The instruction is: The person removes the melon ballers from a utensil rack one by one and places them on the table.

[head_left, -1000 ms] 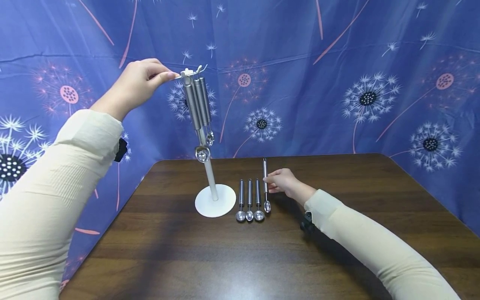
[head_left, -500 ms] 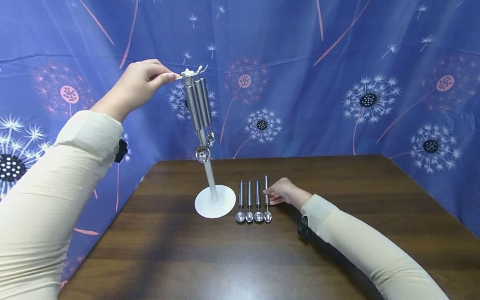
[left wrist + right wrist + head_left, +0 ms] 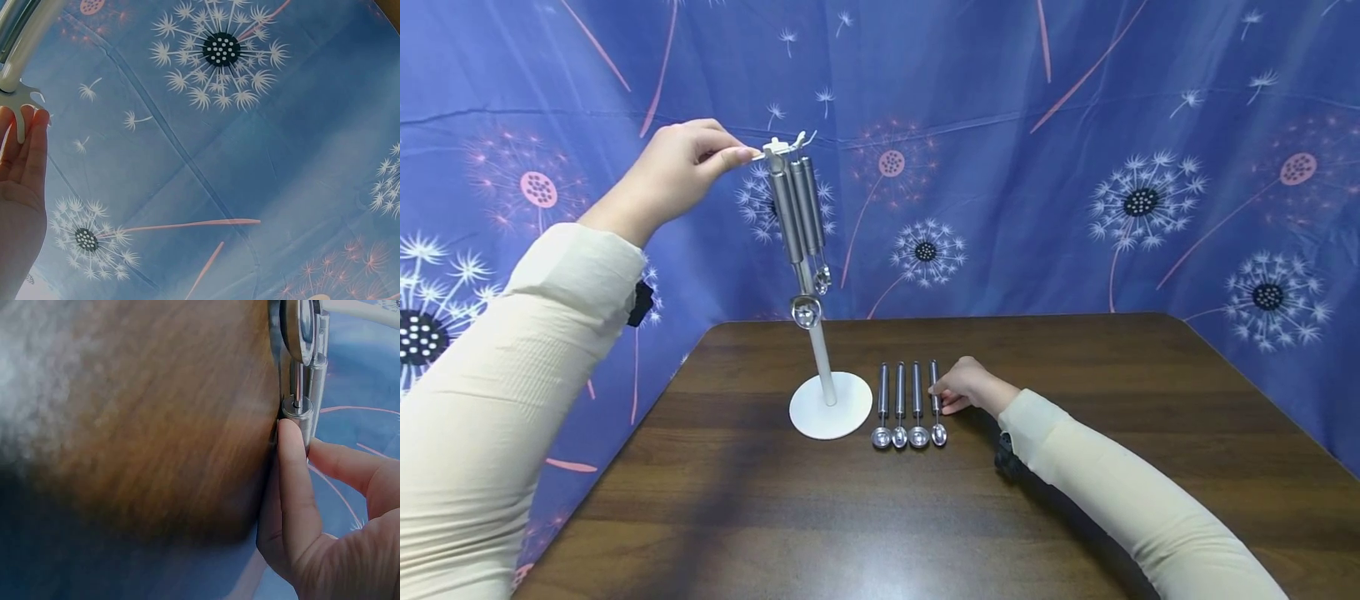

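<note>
My right hand (image 3: 967, 385) pinches the handle of the rightmost steel melon baller (image 3: 938, 435), which lies on the table with its oval bowl towards me. Left of it, 3 similar steel melon ballers (image 3: 900, 400) lie side by side, bowls also towards me. In the right wrist view thumb and fingers close on the handle (image 3: 298, 407) just below the thin stem. Up high, my left hand (image 3: 677, 167) pinches a hook at the top of a white stand (image 3: 823, 362), which leans a little. Several steel utensils (image 3: 786, 217) hang from its hooks, one with a round bowl (image 3: 806, 312).
The stand's round white base (image 3: 808, 417) sits on the brown wooden table (image 3: 760, 517), just left of the row. Behind the table hangs a blue cloth (image 3: 1015, 208) with dandelion prints.
The rightmost melon baller has come down towards me with my right hand, until its ends nearly line up with the others. My left hand keeps its pinch on the stand's hook.
</note>
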`<state>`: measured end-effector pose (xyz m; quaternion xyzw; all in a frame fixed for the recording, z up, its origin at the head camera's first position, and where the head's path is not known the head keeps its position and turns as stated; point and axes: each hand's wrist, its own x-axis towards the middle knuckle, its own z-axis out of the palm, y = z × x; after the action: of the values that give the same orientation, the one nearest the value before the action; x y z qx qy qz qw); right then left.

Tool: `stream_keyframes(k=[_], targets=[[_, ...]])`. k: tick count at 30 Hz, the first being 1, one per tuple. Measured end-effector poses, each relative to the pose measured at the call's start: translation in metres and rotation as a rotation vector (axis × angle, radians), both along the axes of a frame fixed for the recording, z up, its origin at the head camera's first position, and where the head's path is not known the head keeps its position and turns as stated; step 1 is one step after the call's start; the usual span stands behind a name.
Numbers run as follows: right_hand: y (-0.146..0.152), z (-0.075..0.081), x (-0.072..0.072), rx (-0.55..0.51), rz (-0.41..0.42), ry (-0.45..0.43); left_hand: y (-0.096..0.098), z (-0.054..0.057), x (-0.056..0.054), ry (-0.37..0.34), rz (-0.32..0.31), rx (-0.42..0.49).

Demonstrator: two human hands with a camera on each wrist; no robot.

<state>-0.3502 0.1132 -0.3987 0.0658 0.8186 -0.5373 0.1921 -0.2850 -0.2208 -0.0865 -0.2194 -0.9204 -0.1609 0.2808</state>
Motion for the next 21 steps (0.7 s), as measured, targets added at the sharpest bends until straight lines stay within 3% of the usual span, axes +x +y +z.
stream_keyframes(k=[21], targets=[[0.0018, -0.0012, 0.0030, -0.007, 0.025, -0.008, 0.0012, 0.0005, 0.0033, -0.014, 0.006, -0.017]])
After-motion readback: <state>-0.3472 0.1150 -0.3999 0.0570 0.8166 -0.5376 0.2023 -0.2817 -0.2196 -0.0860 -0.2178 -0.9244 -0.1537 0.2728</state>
